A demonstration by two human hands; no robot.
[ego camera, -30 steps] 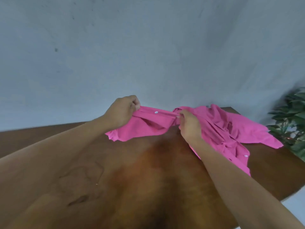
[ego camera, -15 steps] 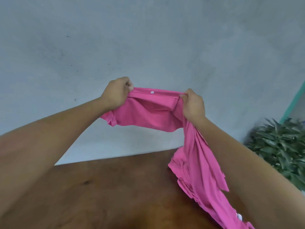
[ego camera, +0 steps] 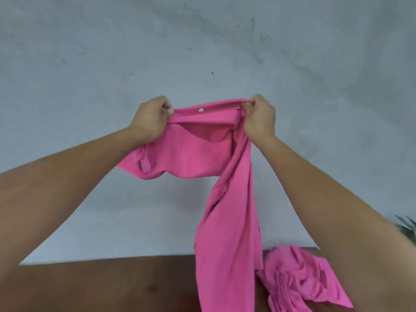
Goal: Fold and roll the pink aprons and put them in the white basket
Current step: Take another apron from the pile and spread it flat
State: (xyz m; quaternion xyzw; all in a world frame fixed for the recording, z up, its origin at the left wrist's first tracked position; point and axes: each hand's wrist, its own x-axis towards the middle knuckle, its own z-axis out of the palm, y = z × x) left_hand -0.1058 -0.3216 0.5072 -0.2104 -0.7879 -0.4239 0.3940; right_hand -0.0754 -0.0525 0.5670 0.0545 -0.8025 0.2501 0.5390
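A pink apron (ego camera: 198, 152) hangs in the air in front of the grey wall, its top hem with a white snap stretched between my hands. My left hand (ego camera: 149, 119) grips the hem's left end and my right hand (ego camera: 260, 118) pinches the right end. A long length of the cloth drops from under my right hand down past the table's edge. More pink apron cloth (ego camera: 301, 280) lies crumpled on the brown wooden table (ego camera: 112, 287) at the lower right. No white basket is in view.
A grey plaster wall (ego camera: 202, 52) fills most of the view behind the table. The tips of a green plant (ego camera: 407, 226) show at the right edge.
Both hands have lifted the apron off the table and raised it high, pulling its top hem taut. My hands moved further apart and the view tilted upward.
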